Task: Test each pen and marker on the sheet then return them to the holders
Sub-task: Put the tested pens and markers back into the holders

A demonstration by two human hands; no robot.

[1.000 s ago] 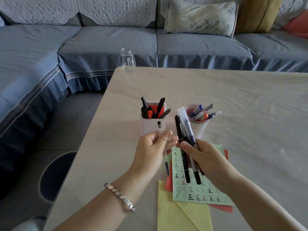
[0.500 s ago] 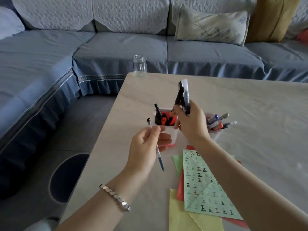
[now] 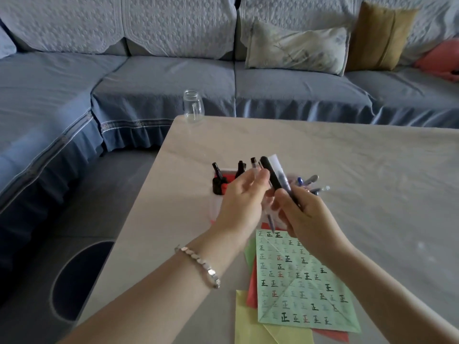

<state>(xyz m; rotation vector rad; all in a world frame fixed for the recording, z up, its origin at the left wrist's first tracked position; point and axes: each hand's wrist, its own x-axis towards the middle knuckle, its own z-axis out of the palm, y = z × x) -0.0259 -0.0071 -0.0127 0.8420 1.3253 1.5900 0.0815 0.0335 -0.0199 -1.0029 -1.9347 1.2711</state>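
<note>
My left hand [image 3: 242, 202] pinches a thin clear pen [image 3: 270, 220], its tip hanging just above the top edge of the green sheet [image 3: 301, 281] covered in written marks. My right hand [image 3: 306, 214] grips a bundle of pens: a black marker [image 3: 270, 173] and a clear-capped pen [image 3: 280, 167] stick up from it. The two hands are close together above the table. Behind them stand a white square holder [image 3: 219, 184] with black and red markers and a round holder [image 3: 310, 186] with several pens, both partly hidden by my hands.
Yellow paper [image 3: 250, 321] and red paper [image 3: 252, 289] lie under the green sheet. A glass jar [image 3: 193, 106] stands at the far corner of the beige table [image 3: 372, 170]. A blue sofa with cushions lies beyond, and a round stool [image 3: 74, 279] sits at the lower left.
My right hand has come back down from over the square holder with the pen bundle and now sits beside my left hand. The left hand's pen has moved right, toward the sheet's top edge.
</note>
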